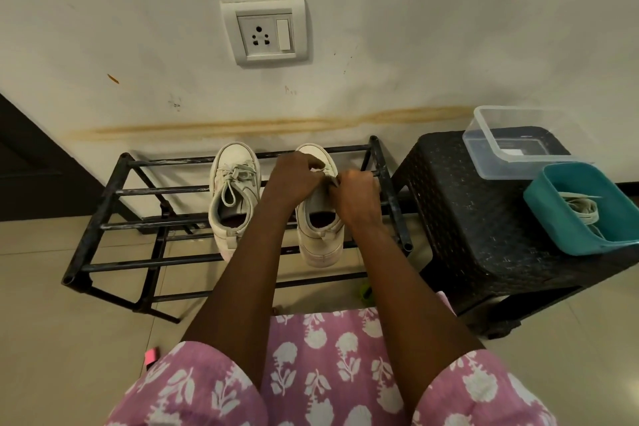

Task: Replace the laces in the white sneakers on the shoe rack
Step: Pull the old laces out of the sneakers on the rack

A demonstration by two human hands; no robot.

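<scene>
Two white sneakers stand side by side, toes to the wall, on the top bars of a black metal shoe rack (103,204). The left sneaker (233,194) is laced and tied in a bow. Both my hands are on the right sneaker (320,228), over its eyelet area. My left hand (294,176) has its fingers curled on the front of the shoe. My right hand (356,192) pinches a bit of lace or tongue at the shoe's right side. The hands hide the lacing itself. A teal tub (553,214) at the right holds loose white laces (581,209).
A black woven-pattern plastic stool (466,218) stands right of the rack, carrying the teal tub and a clear plastic box (484,142). A wall with a socket plate (264,31) is directly behind. The floor is tiled. A small pink object (152,354) lies by my left knee.
</scene>
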